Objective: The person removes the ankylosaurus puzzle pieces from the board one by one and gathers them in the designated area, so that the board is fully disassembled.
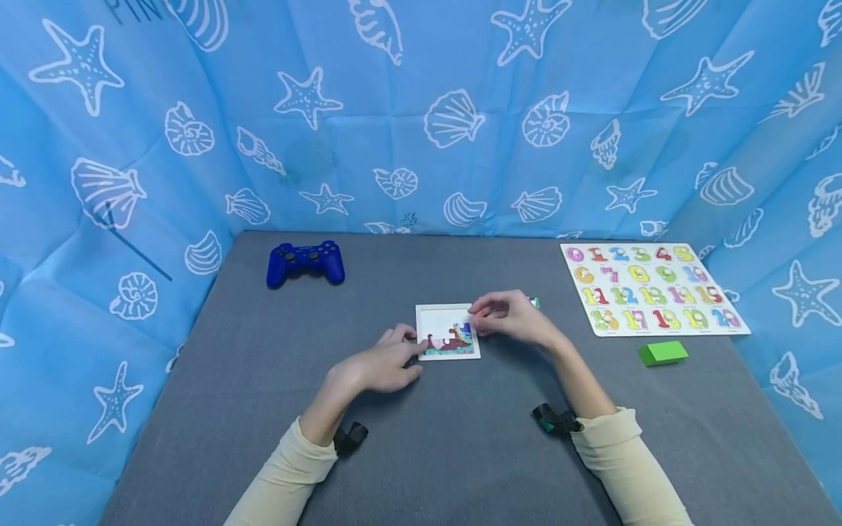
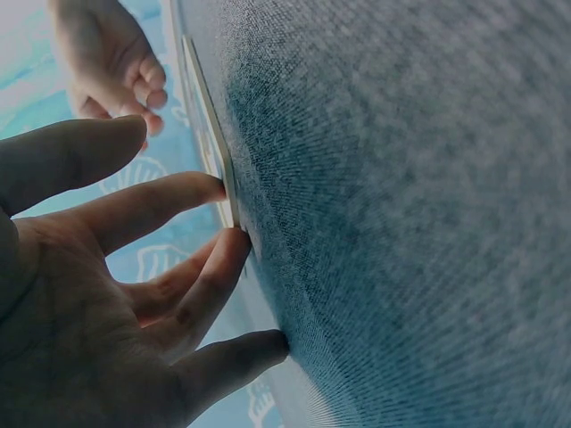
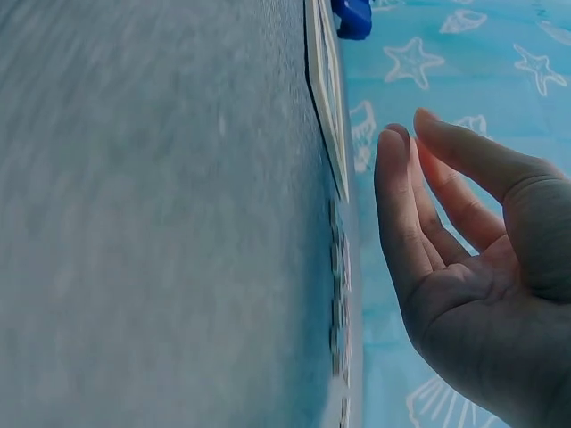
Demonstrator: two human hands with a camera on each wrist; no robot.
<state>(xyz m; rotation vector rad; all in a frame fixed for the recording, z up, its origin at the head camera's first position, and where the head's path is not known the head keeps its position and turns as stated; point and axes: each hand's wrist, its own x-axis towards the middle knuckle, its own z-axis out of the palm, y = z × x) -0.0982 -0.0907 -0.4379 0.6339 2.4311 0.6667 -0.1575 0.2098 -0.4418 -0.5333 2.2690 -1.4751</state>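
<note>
A small white-framed jigsaw puzzle (image 1: 437,318) lies on the grey table, with colourful pieces along its bottom and right side and bare white elsewhere. My left hand (image 1: 381,364) rests at its left edge, fingers spread; in the left wrist view fingertips touch the puzzle frame (image 2: 214,134). Over the puzzle's right edge hovers my right hand (image 1: 516,318), thumb and fingertips close together. Nothing shows between those fingertips in the right wrist view. Loose puzzle pieces (image 3: 337,290) lie in a row on the table beside the frame; in the head view the right hand mostly hides them.
A blue game controller (image 1: 305,263) sits at the back left. At the right are a number puzzle board (image 1: 654,288) and a green block (image 1: 662,353). Blue curtains (image 1: 408,95) with shell prints stand behind the grey table (image 1: 460,453) and along its sides.
</note>
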